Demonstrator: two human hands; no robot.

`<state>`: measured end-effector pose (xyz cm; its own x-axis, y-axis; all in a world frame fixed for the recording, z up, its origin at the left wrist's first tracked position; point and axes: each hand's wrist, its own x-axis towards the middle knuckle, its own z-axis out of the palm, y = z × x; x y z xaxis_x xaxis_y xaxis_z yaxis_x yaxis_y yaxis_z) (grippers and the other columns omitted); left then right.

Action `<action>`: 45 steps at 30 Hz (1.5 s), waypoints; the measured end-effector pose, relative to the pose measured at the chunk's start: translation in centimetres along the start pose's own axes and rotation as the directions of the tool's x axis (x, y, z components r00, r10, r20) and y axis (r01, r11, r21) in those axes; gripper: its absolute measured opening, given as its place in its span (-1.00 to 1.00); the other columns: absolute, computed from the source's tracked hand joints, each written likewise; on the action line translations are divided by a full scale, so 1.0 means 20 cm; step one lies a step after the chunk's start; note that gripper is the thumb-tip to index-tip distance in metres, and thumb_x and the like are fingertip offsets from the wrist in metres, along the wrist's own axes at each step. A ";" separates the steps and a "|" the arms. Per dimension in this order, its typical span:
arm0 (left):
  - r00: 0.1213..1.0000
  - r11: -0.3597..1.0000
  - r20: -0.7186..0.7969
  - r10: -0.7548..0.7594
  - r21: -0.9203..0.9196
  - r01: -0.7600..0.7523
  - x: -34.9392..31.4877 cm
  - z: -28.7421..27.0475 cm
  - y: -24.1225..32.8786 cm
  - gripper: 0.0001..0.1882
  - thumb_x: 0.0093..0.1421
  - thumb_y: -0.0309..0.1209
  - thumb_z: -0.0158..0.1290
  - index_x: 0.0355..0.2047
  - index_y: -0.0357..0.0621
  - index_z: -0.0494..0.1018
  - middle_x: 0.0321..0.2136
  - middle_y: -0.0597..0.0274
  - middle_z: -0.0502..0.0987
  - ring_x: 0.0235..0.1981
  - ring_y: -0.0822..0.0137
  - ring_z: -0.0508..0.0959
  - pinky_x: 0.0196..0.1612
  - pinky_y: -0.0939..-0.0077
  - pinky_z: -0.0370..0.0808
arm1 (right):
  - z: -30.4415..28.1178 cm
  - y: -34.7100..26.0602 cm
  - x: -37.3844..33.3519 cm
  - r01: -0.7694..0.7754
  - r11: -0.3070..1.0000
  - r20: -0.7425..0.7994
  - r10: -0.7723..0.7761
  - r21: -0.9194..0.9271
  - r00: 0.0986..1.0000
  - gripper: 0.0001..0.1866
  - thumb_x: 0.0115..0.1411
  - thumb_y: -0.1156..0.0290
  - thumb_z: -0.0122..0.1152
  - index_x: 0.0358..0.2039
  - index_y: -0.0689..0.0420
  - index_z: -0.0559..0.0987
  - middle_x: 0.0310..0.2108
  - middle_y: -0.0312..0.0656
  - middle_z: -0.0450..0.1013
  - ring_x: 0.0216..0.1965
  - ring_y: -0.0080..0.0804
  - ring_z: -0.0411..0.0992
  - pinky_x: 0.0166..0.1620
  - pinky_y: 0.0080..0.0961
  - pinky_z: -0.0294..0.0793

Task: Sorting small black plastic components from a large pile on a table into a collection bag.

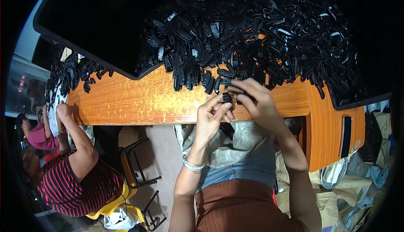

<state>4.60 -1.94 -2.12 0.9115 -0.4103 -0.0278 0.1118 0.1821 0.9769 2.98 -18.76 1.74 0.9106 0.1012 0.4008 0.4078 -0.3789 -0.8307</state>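
Note:
Near the front edge of the wooden table (139,101), my left hand (212,114) pinches a small black plastic part (227,98) between thumb and fingers. My right hand (256,101) is just to the right of that part and a little above it. Its fingers are bent and smeared by motion, so whether they hold anything is not clear. Directly beyond both hands spreads a large heap of black plastic pieces (202,42), elongated and clip-like, a few with pale shiny faces. Several loose ones lie at the heap's near edge, close to my fingers.
Dark panels (97,34) overhang the table at left and right. At left, a person in a striped shirt (80,181) works beside a yellow chair (109,202); another person sits farther back. A phone-like black slab (346,136) lies on the right tabletop. A woven sack (240,143) covers my lap.

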 end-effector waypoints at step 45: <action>0.932 0.579 0.033 0.362 0.775 -0.252 0.01 -0.09 0.14 -0.77 0.06 -0.51 0.07 -0.23 -0.27 0.47 -0.26 0.01 0.43 -0.33 0.23 0.50 -0.37 0.48 0.50 | 0.19 -0.01 -0.17 -0.221 0.892 -0.175 0.163 -0.395 0.971 -0.78 0.08 0.44 0.18 -0.29 0.30 0.51 -0.44 -0.10 0.37 -0.49 -0.28 0.43 -0.45 -0.43 0.41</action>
<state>5.83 0.15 0.17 0.8766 -0.3460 0.3344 -0.4721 -0.4839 0.7369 -0.02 -15.50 -0.91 0.9387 -0.1245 0.3214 0.1358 -0.7233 -0.6770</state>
